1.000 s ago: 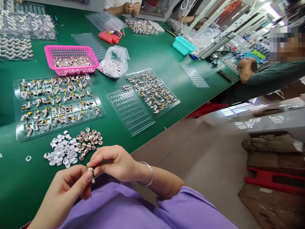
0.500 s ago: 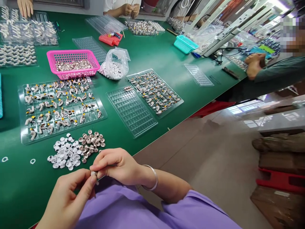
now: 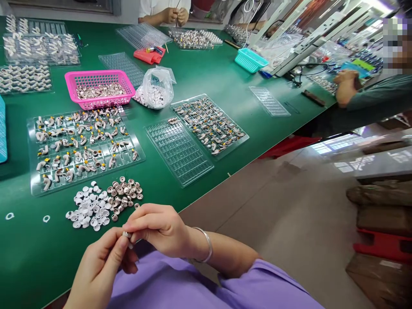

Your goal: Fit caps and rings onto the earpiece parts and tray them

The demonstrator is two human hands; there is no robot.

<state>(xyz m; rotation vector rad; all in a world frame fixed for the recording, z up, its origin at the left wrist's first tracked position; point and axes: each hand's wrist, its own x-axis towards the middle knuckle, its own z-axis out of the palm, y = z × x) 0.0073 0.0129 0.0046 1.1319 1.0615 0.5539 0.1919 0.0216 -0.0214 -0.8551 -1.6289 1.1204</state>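
Observation:
My left hand [image 3: 104, 262] and my right hand [image 3: 157, 227] meet at the table's near edge, thumbs and fingertips closed on one small whitish part [image 3: 127, 234]. Fingers cover most of it, so its exact kind cannot be made out. Just beyond my hands lies a pile of white round caps [image 3: 88, 207]. Touching its right side is a heap of beige round caps with holes [image 3: 125, 191]. Behind these, a clear plastic tray [image 3: 141, 150] carries rows of small curved beige pieces with yellow tabs.
A pink basket [image 3: 99, 105] of beige caps and a clear bag [image 3: 156, 88] of small parts stand farther back. Two clear trays [image 3: 180, 154] [image 3: 231, 133] lie right of centre. White rings [image 3: 46, 219] rest at left. Co-workers' hands [image 3: 176, 16] [image 3: 346, 83] are across and at right.
My left hand has shifted slightly to the right, and its lower fingers show more. Both hands still hold the small part together. A co-worker's hand at the upper left has left the view.

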